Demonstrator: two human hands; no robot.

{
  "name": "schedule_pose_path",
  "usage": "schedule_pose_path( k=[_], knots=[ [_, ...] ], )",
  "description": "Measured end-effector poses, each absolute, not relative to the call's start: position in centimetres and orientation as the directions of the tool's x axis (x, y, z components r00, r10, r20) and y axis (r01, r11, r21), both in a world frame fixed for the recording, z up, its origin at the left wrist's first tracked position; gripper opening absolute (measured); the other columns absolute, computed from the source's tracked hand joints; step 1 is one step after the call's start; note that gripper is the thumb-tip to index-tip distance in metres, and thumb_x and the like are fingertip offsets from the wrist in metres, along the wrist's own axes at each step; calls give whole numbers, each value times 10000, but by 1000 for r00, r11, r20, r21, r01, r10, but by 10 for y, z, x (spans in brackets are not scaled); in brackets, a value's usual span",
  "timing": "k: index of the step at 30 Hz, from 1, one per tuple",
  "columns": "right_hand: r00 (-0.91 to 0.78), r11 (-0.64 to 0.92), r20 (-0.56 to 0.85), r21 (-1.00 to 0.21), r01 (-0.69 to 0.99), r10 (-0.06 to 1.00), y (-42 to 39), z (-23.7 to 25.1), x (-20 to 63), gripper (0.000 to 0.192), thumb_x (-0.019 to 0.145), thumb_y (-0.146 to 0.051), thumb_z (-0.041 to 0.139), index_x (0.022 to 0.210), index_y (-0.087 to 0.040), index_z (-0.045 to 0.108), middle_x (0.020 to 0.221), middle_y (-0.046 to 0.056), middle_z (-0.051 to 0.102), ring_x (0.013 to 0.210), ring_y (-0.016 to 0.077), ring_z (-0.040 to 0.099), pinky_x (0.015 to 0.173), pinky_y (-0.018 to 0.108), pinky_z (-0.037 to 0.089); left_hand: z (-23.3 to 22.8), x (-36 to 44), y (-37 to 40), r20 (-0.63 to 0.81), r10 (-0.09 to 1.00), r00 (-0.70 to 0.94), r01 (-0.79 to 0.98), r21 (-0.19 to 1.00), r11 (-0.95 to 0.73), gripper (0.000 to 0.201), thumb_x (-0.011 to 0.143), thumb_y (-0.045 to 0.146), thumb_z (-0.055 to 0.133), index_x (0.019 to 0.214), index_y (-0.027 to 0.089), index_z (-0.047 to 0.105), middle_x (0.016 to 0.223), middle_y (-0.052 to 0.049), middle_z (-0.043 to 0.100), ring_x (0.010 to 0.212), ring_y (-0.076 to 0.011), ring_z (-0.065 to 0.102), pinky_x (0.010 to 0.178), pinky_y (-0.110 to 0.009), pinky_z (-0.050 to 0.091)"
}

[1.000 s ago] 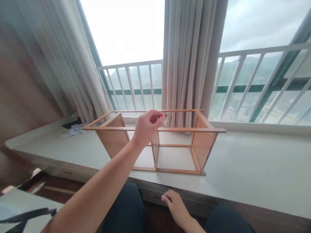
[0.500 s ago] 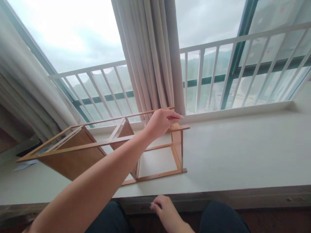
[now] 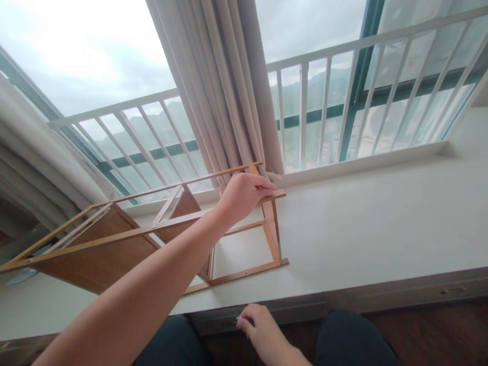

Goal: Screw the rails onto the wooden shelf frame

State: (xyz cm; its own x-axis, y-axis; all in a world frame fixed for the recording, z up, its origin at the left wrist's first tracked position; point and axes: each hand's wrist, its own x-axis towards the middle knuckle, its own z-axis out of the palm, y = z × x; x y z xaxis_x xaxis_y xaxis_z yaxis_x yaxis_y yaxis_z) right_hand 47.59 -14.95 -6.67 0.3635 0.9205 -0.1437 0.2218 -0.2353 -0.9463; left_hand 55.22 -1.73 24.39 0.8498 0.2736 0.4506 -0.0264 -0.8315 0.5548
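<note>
Nearest: my right hand point(image 3: 263, 333), low at the front edge of the ledge point(image 3: 366, 229), fingers curled on a small thin item, too small to ID. Above it, my left hand point(image 3: 244, 195), arm stretched fwd, fingers closed w/ thumb over the right end of the top front rail of the wooden frame point(image 3: 125, 239). Frame stands on the ledge, left of centre, open-sided w/ brown panels. Behind: curtain point(image 3: 229, 91), window railing point(image 3: 343, 91).
</note>
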Motion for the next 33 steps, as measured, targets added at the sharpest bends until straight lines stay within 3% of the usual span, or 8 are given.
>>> schedule_pose_path(
  k=[5,8,21,28,33],
  knots=[
    [378,-235,-138,-946,225,916,-152,-63,477,177,933,-248,664,878,-174,815,965,74,782,960,227,675,861,299,428,246,547,-19,499,144,855,-63,374,-925,123,906,280,744,901,271,866,935,-39,817,867,-198,737,837,-318,578],
    [385,-240,-136,-942,235,913,-154,-62,478,177,929,-247,663,874,-181,817,953,70,780,943,224,671,849,299,427,244,544,-19,517,124,847,-56,318,-946,172,946,292,693,957,269,864,942,-47,811,894,-207,724,825,-319,567],
    [399,-248,-134,-936,251,907,-160,-59,479,181,924,-226,662,870,-176,827,935,74,784,913,216,676,821,293,421,235,550,-20,568,92,818,-30,202,-979,196,969,305,669,972,259,860,926,-52,804,880,-200,707,819,-315,539],
    [396,-244,-129,-935,255,909,-157,-52,482,199,931,-259,656,845,-191,822,916,66,783,890,214,666,807,297,417,227,552,-17,615,152,774,19,217,-976,191,955,305,671,971,268,857,924,-40,815,905,-225,704,878,-362,551],
    [385,-222,-116,-944,243,915,-155,-54,482,200,923,-259,652,833,-188,816,913,70,788,900,219,676,812,300,418,227,552,-19,618,123,776,15,178,-984,208,970,308,654,951,262,856,904,-42,807,883,-220,691,854,-348,537]
  ],
)
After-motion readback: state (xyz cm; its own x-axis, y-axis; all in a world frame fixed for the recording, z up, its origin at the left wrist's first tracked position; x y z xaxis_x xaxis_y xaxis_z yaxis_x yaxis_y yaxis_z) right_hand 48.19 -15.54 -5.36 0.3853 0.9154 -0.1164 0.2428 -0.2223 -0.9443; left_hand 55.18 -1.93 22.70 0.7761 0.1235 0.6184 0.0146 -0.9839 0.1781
